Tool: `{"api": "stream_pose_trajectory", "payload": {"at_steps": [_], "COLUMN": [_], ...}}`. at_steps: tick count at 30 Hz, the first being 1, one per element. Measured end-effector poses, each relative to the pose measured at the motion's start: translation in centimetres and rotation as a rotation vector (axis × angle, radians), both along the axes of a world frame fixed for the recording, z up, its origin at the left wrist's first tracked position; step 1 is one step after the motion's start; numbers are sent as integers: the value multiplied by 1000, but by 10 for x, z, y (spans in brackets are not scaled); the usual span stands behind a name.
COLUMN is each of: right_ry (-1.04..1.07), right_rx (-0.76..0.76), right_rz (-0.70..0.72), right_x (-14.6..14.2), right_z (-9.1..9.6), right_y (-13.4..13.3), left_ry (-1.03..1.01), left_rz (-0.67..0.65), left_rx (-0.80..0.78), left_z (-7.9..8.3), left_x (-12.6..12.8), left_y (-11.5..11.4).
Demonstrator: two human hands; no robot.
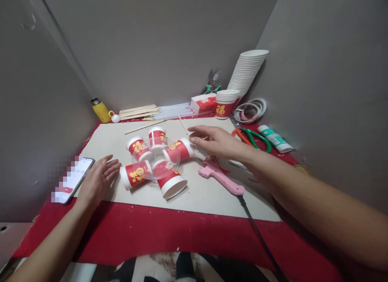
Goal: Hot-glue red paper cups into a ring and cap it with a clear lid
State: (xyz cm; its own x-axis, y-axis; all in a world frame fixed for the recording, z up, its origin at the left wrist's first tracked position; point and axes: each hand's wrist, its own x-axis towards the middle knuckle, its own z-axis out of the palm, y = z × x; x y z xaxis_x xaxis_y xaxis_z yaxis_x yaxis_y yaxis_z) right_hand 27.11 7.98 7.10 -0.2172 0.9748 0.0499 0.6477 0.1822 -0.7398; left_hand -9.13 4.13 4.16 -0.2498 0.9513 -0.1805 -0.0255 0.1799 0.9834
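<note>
Several red paper cups (157, 163) lie on their sides in a ring on a beige board (212, 193), joined under a clear plastic disc (156, 158). My left hand (97, 179) rests flat and open on the board, just left of the ring and beside a phone (74, 179). My right hand (212, 141) hovers at the ring's right side, fingers stretched out and close together, next to the upper right cup (180, 149). A thin wooden stick (184, 125) lies just beyond its fingertips; whether it touches it is unclear.
A pink glue gun (220, 176) with a black cord lies right of the cups. At the back are a yellow bottle (101, 110), wooden sticks (138, 111), a tissue box (202, 104), stacked cups (226, 103), green-handled scissors (253, 136), a tube (274, 138) and coiled wire (250, 109).
</note>
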Motion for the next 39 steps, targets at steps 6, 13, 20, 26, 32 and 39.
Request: {"api": "stream_pose_trajectory", "payload": {"at_steps": [6,13,20,26,32,39], "right_ry": [-73,-210,-241,-214,-199,-221], "right_rx": [-29,-121,-102,-112,-89,-44], "right_rz": [232,416,433,433,432,441], "right_x": [17,15,5,7,7,7], "right_z": [-6,-7,-11,-17,-21,-22], "right_y": [21,33,34,34,39,42], "left_ry": [382,957,1205,1301,1327,1314], "left_rz": [-170,-445,-593,-662,-639,-618], "left_rx": [282,553,517,528,494,508], "left_z": [2,8,16,18,22,20], "left_x": [11,19,28,39,45,45], "left_y": [-33,-29,-16,-7,-1,0]}}
